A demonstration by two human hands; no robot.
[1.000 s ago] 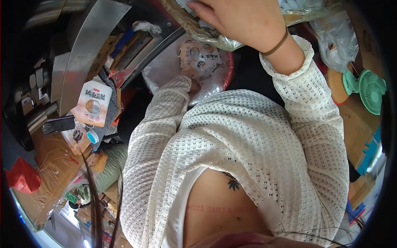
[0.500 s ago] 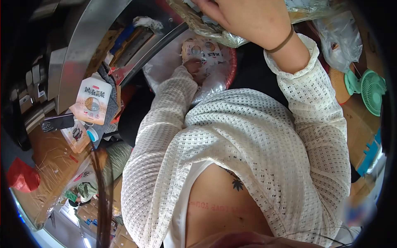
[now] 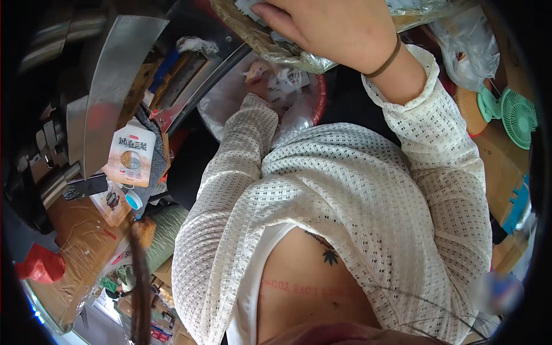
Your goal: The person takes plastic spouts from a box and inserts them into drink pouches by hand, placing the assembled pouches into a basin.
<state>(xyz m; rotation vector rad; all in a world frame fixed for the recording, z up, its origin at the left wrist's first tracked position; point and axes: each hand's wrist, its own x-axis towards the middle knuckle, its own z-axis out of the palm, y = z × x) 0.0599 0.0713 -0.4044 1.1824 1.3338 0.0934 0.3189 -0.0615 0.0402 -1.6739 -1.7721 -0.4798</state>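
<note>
My left hand (image 3: 258,86) reaches down into a basin lined with clear plastic (image 3: 220,106). Its fingers, partly hidden, look closed on a beige printed pouch (image 3: 255,71). Other white printed pouches (image 3: 292,79) lie beside it in the basin. At the top edge my right hand (image 3: 339,30) is over a clear-plastic-lined container (image 3: 250,33). Its thumb lies against a small whitish packet (image 3: 247,8); the other fingers are out of frame, so its grip is partly hidden.
Left of me stands a metal machine (image 3: 121,63). Beside it are an upright printed pouch (image 3: 132,154), a phone (image 3: 86,187) and a blue-white cap (image 3: 133,200). On the right are a green fan (image 3: 518,118), a clear plastic bag (image 3: 468,54) and a cardboard box (image 3: 500,167).
The printed pouch under my left hand no longer lies flat and fully visible; that hand has shifted slightly up and left. My right hand has moved a little left, and more of its thumb shows.
</note>
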